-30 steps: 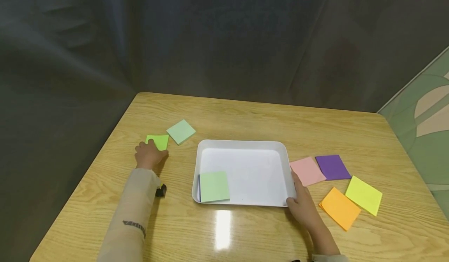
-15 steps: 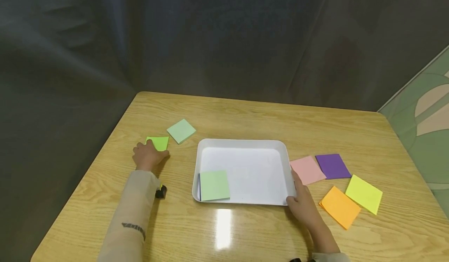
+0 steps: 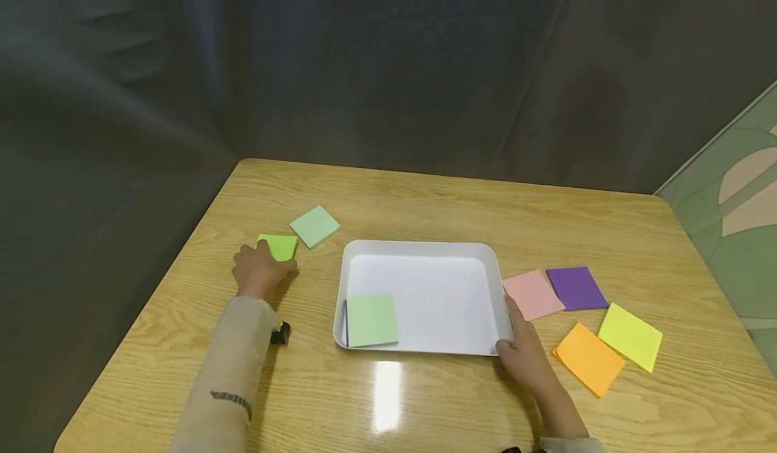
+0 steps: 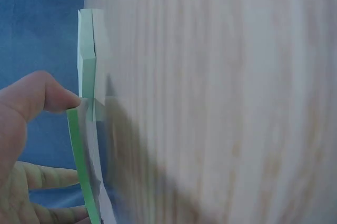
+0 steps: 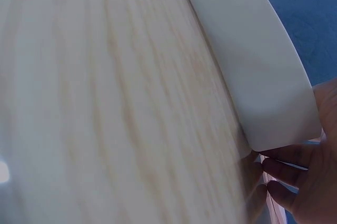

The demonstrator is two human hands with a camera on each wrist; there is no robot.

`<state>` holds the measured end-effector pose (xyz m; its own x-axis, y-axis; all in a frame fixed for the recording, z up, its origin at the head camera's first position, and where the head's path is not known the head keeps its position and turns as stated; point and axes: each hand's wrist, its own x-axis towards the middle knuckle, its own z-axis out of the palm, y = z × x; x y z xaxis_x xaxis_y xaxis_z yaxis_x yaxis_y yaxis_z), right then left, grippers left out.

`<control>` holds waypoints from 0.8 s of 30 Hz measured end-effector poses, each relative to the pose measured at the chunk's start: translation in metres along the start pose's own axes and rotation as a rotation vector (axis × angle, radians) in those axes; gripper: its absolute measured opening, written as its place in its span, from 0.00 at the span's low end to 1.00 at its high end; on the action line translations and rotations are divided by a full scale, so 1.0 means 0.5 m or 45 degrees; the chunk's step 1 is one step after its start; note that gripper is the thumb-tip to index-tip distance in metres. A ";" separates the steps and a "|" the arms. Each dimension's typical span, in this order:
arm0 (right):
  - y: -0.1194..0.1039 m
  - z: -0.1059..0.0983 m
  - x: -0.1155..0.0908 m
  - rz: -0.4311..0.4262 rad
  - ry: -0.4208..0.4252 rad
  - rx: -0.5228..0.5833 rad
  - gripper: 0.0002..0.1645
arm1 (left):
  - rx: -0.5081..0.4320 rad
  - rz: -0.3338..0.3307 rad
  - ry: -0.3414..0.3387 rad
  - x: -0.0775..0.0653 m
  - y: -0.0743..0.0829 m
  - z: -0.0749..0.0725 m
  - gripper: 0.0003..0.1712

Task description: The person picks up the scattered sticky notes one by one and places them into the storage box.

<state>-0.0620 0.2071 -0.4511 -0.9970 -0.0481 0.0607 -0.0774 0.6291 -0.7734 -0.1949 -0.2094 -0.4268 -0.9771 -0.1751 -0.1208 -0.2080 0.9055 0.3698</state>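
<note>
- The gripping of the bright green pad (image 3: 281, 247) seems in hand; for a lift, an even pinch would be needed.
- It is pinched between the left hand's (image 3: 257, 271) thumb and fingers, left of the tray (image 3: 449, 298).
- The tray's near right corner is gripped by the right hand (image 3: 527, 355).
- The lettering (image 3: 231, 397) on the left sleeve (image 3: 212, 372) cannot be read.

head view forward and down, wrist views near and low, table (image 3: 455, 399) shared by all

1 tray (image 3: 446, 305), 1 tbl (image 3: 461, 406), 2 hands (image 3: 257, 272), 6 note pads (image 3: 314, 227) on tbl, 2 more in tray.
</note>
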 end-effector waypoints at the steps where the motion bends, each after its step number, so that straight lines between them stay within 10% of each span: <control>1: 0.000 0.000 0.000 0.000 0.000 -0.002 0.47 | 0.000 0.005 0.005 -0.001 0.001 -0.001 0.41; 24: 0.002 0.000 -0.001 0.051 -0.020 -0.020 0.46 | -0.042 0.103 0.039 -0.015 0.032 -0.013 0.42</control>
<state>-0.0615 0.2078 -0.4519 -0.9992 -0.0348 0.0203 -0.0379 0.6431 -0.7648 -0.1909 -0.1961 -0.4142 -0.9916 -0.1142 -0.0614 -0.1294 0.9041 0.4073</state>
